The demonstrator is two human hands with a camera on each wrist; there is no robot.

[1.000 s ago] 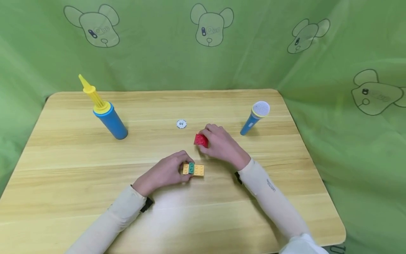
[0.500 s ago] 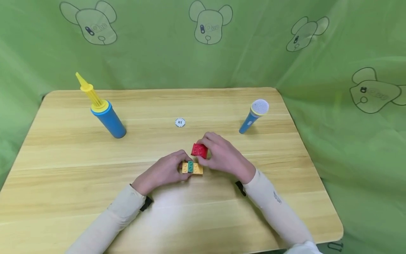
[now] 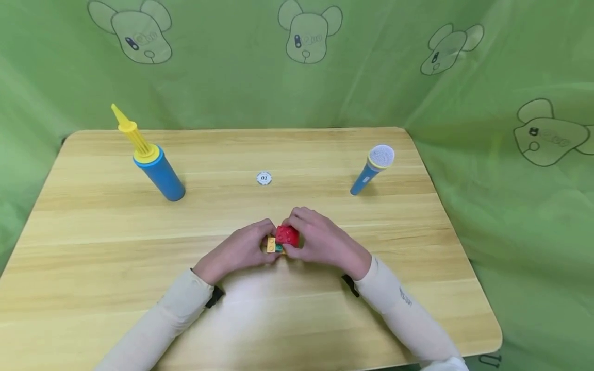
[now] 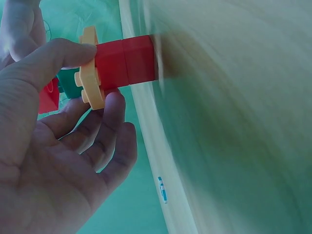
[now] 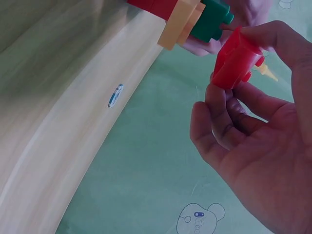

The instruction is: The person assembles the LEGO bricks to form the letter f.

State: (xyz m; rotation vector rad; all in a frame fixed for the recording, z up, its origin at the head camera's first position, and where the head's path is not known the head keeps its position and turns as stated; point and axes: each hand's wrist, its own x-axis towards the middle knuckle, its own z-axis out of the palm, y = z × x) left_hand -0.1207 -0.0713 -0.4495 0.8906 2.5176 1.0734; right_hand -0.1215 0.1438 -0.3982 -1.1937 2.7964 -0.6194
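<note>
Thumb and fingers of my left hand (image 3: 243, 248) grip a light-yellow toy building brick (image 4: 92, 80) at its ends. Below it, two red bricks (image 4: 126, 61) are stacked down to the tabletop, and a narrow green brick (image 5: 209, 20) is on top. My right hand (image 3: 325, 241) pinches a separate red brick (image 5: 236, 61) between thumb and fingers. That brick is held tilted, close over the green one, with a small gap showing in the right wrist view. In the head view it covers the right part of the yellow brick.
A blue and yellow hand pump (image 3: 160, 175) stands at the left of the wooden table (image 3: 93, 257). A blue toy microphone (image 3: 366, 178) stands at the right. A round white chip marked 10 (image 3: 264, 178) lies beyond the hands. Green cloth (image 3: 223, 93) hangs behind the table.
My right hand has brought the red brick toward me and slightly left, from beyond the stack to over the green brick. The left hand has stayed in place on the yellow brick.
</note>
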